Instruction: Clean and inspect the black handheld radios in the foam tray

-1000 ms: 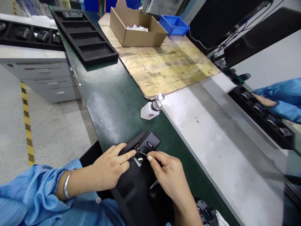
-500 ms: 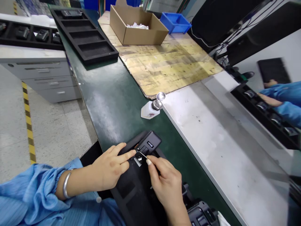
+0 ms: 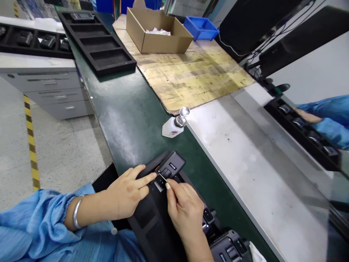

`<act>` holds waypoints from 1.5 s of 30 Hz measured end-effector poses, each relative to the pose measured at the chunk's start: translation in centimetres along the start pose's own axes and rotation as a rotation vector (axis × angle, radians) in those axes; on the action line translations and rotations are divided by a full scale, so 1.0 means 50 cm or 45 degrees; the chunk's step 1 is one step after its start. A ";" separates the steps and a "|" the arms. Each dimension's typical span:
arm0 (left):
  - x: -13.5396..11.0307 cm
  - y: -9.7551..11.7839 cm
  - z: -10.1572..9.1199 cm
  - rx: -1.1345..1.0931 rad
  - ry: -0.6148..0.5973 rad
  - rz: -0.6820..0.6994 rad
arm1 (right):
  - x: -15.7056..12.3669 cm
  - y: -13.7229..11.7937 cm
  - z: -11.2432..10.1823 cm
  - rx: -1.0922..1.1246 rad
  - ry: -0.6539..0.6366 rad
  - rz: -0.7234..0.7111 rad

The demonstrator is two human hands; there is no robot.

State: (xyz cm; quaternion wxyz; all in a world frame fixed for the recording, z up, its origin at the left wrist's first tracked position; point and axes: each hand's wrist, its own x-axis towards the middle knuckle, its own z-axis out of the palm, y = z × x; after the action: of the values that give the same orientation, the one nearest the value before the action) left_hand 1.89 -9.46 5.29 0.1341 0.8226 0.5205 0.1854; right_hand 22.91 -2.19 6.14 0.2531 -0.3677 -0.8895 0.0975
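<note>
A small black device [image 3: 174, 164] with a white label lies tilted in a black foam tray [image 3: 152, 227] close in front of me. My left hand [image 3: 128, 193] reaches over it from the left, fingers stretched and spread, a fingertip resting at the device's near side. Between thumb and forefinger, my right hand [image 3: 185, 207] pinches a thin white stick [image 3: 163, 177]. The stick's far end meets the device beside my left fingertip; its tip is too small to make out. Another black device [image 3: 229, 247] sits at the lower right, partly behind my right forearm.
A white pump bottle [image 3: 173, 126] stands ahead on the green bench. Beyond are a black compartment tray [image 3: 111, 69], a cardboard box [image 3: 163, 42] and a blue bin [image 3: 203, 34]. At right, a co-worker's hand [image 3: 308, 115] is at another tray [image 3: 305, 134].
My right hand has shifted slightly left with the stick, still at the device. My left hand stays put. The dark panel near the co-worker has gone from view.
</note>
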 end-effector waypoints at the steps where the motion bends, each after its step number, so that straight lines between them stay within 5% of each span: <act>1: 0.000 0.000 0.000 -0.007 -0.003 -0.002 | 0.001 0.000 -0.001 0.004 -0.002 0.000; 9: 0.001 0.002 0.001 -0.009 0.022 0.004 | 0.015 -0.005 -0.011 0.047 -0.024 0.026; 12: -0.002 -0.001 -0.002 -0.051 0.009 -0.003 | 0.014 -0.003 -0.016 0.324 -0.018 0.291; 16: 0.009 -0.030 -0.019 -0.210 0.044 -0.033 | -0.008 0.008 -0.026 0.670 0.224 0.813; 20: 0.081 -0.078 -0.054 -0.129 0.042 0.115 | -0.047 0.013 -0.042 0.959 0.291 1.115; 23: 0.164 -0.099 -0.073 -0.038 -0.155 0.362 | -0.074 0.002 -0.060 1.077 0.342 1.191; 27: 0.252 -0.096 -0.067 -0.102 -0.334 0.638 | -0.114 -0.025 -0.080 1.136 0.450 1.274; 30: 0.283 -0.081 -0.051 -0.182 -0.350 0.685 | -0.155 -0.040 -0.081 1.176 0.543 1.391; 35: 0.321 -0.059 -0.054 -0.150 -0.387 0.604 | -0.230 -0.051 -0.064 1.280 0.687 1.504; 40: 0.349 -0.074 -0.102 -0.113 -0.464 0.288 | -0.299 -0.044 -0.014 1.343 0.755 1.464; 45: 0.287 -0.108 -0.130 -0.313 -0.493 -0.055 | -0.331 -0.026 0.047 1.376 0.994 1.431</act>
State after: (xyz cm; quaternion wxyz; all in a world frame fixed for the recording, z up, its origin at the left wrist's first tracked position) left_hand 0.23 6.01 11.27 0.3346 0.8091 0.4759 0.0831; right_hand 30.84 -14.75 -1.68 0.5941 -0.5889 -0.2578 0.4835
